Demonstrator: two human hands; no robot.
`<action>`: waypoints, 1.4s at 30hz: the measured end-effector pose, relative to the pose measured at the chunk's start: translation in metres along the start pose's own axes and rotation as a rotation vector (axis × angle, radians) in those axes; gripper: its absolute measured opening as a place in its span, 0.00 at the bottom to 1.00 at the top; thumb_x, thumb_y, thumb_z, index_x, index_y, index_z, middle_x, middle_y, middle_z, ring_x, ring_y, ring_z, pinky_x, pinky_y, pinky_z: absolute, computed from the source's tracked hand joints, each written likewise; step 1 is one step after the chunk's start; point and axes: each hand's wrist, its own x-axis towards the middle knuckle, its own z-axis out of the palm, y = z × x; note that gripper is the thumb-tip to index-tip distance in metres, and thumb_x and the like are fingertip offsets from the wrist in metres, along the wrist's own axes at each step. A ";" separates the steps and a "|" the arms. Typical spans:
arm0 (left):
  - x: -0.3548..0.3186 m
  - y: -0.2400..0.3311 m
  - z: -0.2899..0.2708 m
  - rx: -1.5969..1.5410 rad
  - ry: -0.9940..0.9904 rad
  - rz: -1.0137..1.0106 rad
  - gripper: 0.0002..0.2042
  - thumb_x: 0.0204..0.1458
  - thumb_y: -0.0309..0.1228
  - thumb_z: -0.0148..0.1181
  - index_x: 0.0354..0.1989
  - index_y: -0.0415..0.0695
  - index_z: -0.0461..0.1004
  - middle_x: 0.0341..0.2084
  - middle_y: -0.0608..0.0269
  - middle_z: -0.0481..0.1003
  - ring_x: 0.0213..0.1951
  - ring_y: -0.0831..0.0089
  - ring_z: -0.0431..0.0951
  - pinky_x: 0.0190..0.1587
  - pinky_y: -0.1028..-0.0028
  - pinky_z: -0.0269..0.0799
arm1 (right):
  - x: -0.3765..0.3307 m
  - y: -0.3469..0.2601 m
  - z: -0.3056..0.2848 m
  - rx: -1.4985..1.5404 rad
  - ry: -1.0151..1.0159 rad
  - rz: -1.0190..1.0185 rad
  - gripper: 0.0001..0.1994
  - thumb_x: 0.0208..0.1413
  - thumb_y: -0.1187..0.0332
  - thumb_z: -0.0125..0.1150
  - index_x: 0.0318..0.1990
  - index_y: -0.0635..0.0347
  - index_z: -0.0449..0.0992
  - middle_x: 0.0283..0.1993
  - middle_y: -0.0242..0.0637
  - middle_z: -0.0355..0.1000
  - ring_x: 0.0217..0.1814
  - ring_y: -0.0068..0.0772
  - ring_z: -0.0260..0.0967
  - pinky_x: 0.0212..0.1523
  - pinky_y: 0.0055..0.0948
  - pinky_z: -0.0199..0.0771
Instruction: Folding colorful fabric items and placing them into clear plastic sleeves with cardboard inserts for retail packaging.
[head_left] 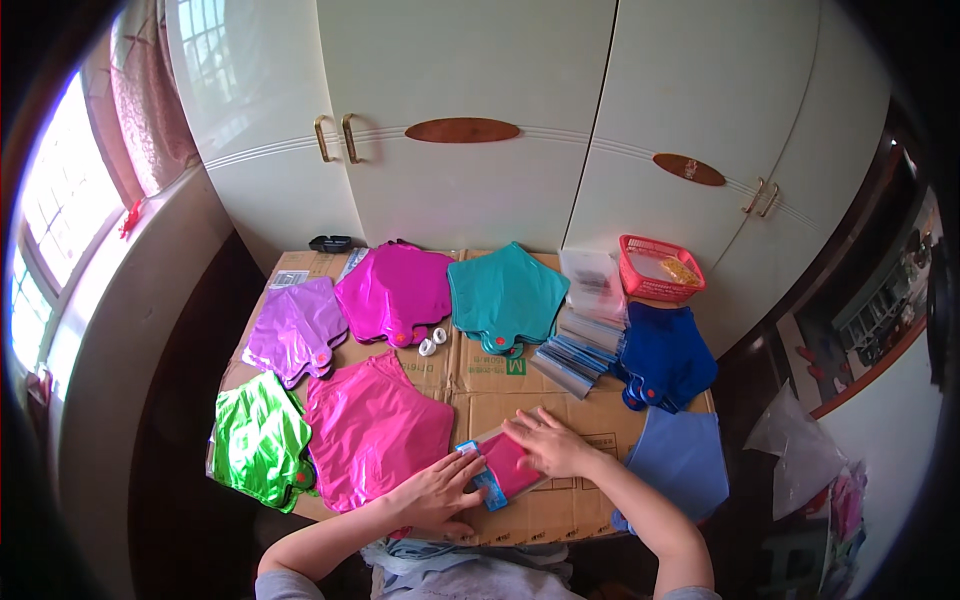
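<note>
A small clear packet (pixel 503 468) with a folded pink foil balloon inside and a blue header strip lies on the cardboard-covered table (pixel 560 510) near its front edge. My right hand (pixel 548 443) presses flat on the packet's upper right part, fingers spread. My left hand (pixel 440 492) rests at the packet's left end, fingertips touching the blue strip. Just left of my left hand lies a stack of pink star-shaped foil balloons (pixel 375 428).
Flat foil balloon stacks lie around: green (pixel 260 440), lilac (pixel 295 328), magenta (pixel 395 290), teal (pixel 505 295), dark blue (pixel 665 355), light blue (pixel 685 460). Clear bags (pixel 590 320), two white ribbon rolls (pixel 432 342) and a red basket (pixel 658 268) sit behind. White wardrobe doors (pixel 480 120) stand beyond.
</note>
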 end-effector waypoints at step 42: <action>0.013 0.072 0.031 0.173 -0.018 -0.370 0.40 0.44 0.67 0.51 0.67 0.68 0.55 0.58 0.26 0.56 0.59 0.31 0.59 0.62 0.45 0.54 | 0.203 0.003 -0.014 -0.291 0.516 -0.068 0.05 0.51 0.68 0.58 0.25 0.53 0.77 0.32 0.31 0.70 0.40 0.35 0.71 0.41 0.37 0.70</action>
